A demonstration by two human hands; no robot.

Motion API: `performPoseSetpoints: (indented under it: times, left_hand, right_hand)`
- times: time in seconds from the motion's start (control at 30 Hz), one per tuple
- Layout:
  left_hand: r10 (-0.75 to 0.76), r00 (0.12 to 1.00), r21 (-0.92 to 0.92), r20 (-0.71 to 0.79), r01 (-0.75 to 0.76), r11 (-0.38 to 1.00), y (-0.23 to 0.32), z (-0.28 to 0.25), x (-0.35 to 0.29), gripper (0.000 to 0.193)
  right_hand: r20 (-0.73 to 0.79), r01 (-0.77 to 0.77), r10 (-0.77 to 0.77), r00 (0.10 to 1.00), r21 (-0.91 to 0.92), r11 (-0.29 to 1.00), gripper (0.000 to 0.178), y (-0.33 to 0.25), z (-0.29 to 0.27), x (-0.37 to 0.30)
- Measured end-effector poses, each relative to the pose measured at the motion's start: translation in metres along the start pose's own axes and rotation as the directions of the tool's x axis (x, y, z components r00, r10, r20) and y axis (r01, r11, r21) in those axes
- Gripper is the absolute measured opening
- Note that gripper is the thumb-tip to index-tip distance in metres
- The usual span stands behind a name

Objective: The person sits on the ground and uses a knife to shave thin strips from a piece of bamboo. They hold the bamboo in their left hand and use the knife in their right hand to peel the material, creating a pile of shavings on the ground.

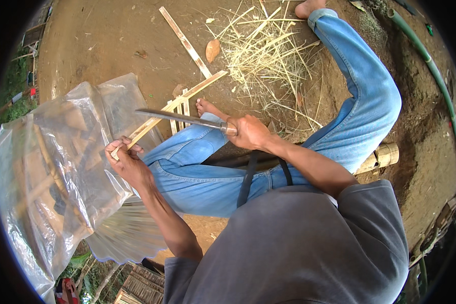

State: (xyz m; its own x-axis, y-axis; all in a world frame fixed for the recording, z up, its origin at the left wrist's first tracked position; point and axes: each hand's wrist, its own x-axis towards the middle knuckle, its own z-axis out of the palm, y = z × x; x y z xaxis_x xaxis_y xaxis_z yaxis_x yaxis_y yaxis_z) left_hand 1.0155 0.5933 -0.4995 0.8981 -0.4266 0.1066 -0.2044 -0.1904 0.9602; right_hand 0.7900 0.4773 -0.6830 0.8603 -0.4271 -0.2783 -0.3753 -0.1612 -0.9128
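My left hand [127,161] is closed around the near end of a long split bamboo strip [200,88], which slants away to the upper right. In my right hand [252,133] is the handle of a long knife with a metal collar. Its dark blade [180,115] points left and crosses the strip a short way beyond my left fingers. Whether the edge touches the strip, I cannot tell. Both hands are over my bent left leg, in blue jeans.
Pale bamboo shavings [268,53] lie heaped on the dirt ahead. Nearby are another bamboo strip [185,41], several shorter strips [180,112] and a dry leaf [213,50]. Clear plastic sheeting [81,109] covers things at left. A green bamboo pole [424,54] lies at right; a bamboo piece [385,156] sits beside my thigh.
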Motion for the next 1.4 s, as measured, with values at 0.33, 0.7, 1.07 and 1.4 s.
performPoseSetpoints:
  times: [0.33,0.7,1.07,1.4]
  left_hand:
    - [-0.001,1.000,-0.004,0.002,0.001,1.000,-0.003,-0.003,0.005,0.006]
    - [-0.006,1.000,-0.018,0.023,0.007,1.000,-0.004,-0.004,0.021,0.003]
    - [-0.095,0.991,-0.103,0.096,0.105,0.989,-0.002,-0.017,0.041,0.004]
    - [-0.017,0.999,-0.044,-0.045,0.015,0.999,-0.013,-0.004,0.021,0.024]
  right_hand:
    - [0.001,-0.195,0.195,0.981,0.000,0.981,0.026,0.026,-0.006,0.011]
    - [-0.060,-0.491,0.488,0.871,-0.068,0.868,0.023,0.090,-0.014,0.032]
    - [-0.167,-0.596,0.592,0.789,0.032,0.803,0.035,0.112,-0.019,0.030]
    - [0.004,0.001,-0.001,1.000,0.089,0.996,0.017,-0.024,-0.010,0.009]
